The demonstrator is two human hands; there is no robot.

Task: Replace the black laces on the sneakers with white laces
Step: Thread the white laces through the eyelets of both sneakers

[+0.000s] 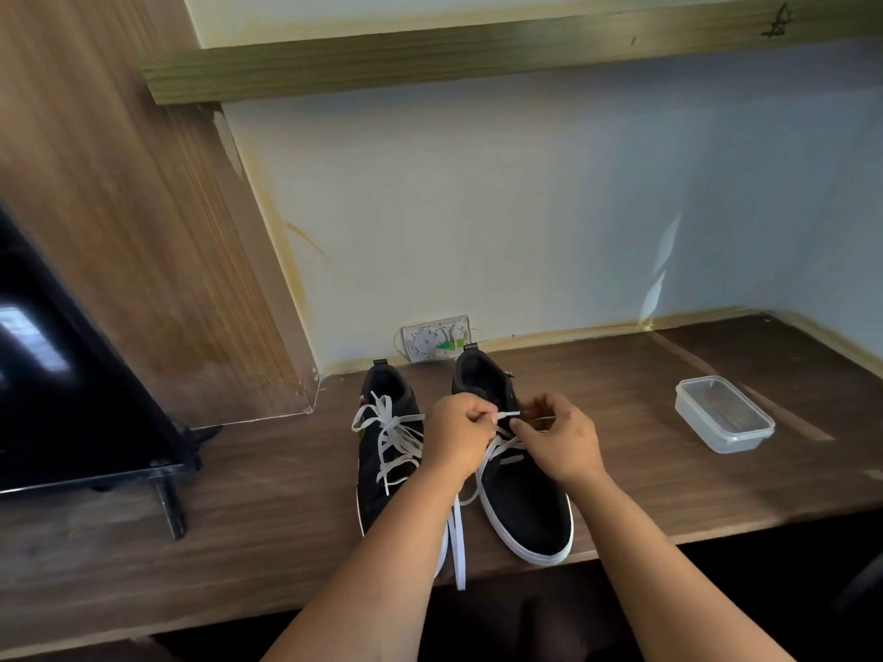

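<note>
Standing side by side on the wooden counter, two black sneakers faced the wall. The left sneaker already carried a white lace. Over the right sneaker, the left hand pinched a second white lace's tip, while the right hand, fingers curled, pinched the eyelet edge. A clear plastic container sat well apart.

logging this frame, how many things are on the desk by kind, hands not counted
sneakers: 2 (left sneaker, right sneaker)
white laces: 2 (one in the left sneaker, one being threaded into the right sneaker)
clear plastic container: 1
black screen on a stand: 1
total: 6
</note>
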